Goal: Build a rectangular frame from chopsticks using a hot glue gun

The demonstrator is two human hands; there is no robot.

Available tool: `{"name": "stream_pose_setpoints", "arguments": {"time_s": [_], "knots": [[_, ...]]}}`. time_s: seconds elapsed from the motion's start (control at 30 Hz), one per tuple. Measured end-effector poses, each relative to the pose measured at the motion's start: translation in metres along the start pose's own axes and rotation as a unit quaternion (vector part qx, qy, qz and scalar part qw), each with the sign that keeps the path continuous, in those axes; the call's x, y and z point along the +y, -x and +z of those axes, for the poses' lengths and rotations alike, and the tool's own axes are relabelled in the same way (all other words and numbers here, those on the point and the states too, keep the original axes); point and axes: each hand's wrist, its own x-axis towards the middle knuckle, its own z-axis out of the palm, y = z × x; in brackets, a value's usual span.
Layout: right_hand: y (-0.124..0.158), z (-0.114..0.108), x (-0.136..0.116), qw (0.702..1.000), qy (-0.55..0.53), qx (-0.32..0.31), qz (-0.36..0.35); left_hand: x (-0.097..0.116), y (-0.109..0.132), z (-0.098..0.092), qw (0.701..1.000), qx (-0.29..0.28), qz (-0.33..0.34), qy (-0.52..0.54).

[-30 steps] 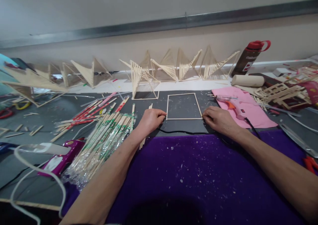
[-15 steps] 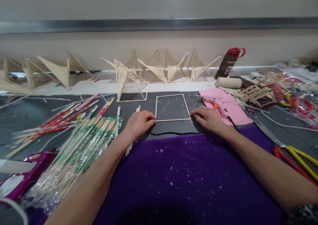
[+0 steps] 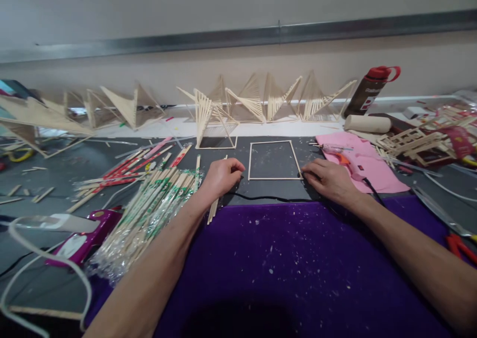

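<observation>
A square frame of thin wooden sticks (image 3: 275, 179) lies flat on the grey table. My right hand (image 3: 330, 179) rests at its near right corner, fingers bent and fingertips closed on the stick end. Just off the near left corner is my left hand (image 3: 223, 176), loosely curled with thumb and fingers a little apart and nothing visible in it. Several loose sticks (image 3: 213, 211) lie partly hidden beneath the left hand. Beyond the right hand, a pink glue gun (image 3: 352, 166) rests on a pink cloth (image 3: 387, 179).
Twisted stick models (image 3: 246, 104) line the back ledge. Wrapped chopsticks (image 3: 149, 213) and a purple device (image 3: 85, 238) lie left. A dark bottle (image 3: 367, 92), a wooden roller (image 3: 368, 124) and scissors (image 3: 458, 246) are right. A black cord (image 3: 268, 198) crosses before the frame, above purple cloth (image 3: 276, 258).
The view has swung left, so everything appears shifted right. My left hand has come away from the frame's near left corner, leaving a small gap. My right hand stays at its corner.
</observation>
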Motion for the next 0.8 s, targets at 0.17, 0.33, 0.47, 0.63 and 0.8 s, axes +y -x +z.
{"name": "stream_pose_setpoints", "arguments": {"time_s": [0.17, 0.33, 0.47, 0.63, 0.8], "knots": [[-0.003, -0.003, -0.013, 0.999, 0.023, 0.02, -0.044, -0.005, 0.001, -0.003, 0.994, -0.001, 0.04, -0.106], [-0.009, 0.001, -0.031, 0.992, 0.057, -0.034, -0.107, -0.007, 0.001, 0.002, 0.987, -0.068, 0.113, -0.093], [-0.012, 0.006, -0.034, 0.989, 0.079, -0.051, -0.116, -0.008, -0.001, 0.009, 0.984, -0.073, 0.133, -0.093], [-0.012, 0.011, -0.031, 0.99, 0.082, -0.051, -0.105, -0.008, -0.001, 0.012, 0.985, -0.061, 0.138, -0.084], [-0.013, 0.009, -0.032, 0.991, 0.066, -0.056, -0.104, -0.008, -0.001, 0.014, 0.986, -0.054, 0.134, -0.084]]}}
